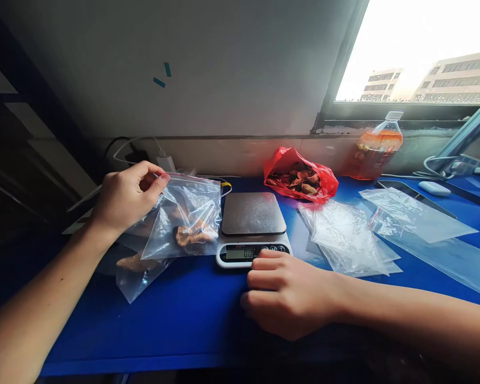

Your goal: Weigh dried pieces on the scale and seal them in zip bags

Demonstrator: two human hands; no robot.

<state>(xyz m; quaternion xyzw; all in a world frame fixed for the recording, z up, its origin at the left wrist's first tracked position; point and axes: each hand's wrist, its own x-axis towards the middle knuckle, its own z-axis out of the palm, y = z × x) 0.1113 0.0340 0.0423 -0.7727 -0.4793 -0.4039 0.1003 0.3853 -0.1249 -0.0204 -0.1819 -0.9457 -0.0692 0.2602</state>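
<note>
My left hand (130, 194) pinches the top corner of a clear zip-lock bag (188, 208) between thumb and fingers. Brown dried pieces (198, 233) lie in the bottom of that bag. Under and left of it rests another clear bag (134, 280) with a brown piece inside. My right hand (282, 290) is curled closed at the front edge of a digital kitchen scale (254, 213); its palm side is hidden, so what it holds, if anything, does not show. Nothing lies on the scale's metal plate, and the display appears to read zero.
Behind the scale sits an open red plastic bag (328, 186) of dried brown pieces. Flat clear bags (348, 240) are piled on the blue table (176, 330) at right, with more bags (420, 213) beyond. An orange drink bottle (380, 146), a phone and a white case stand farther back.
</note>
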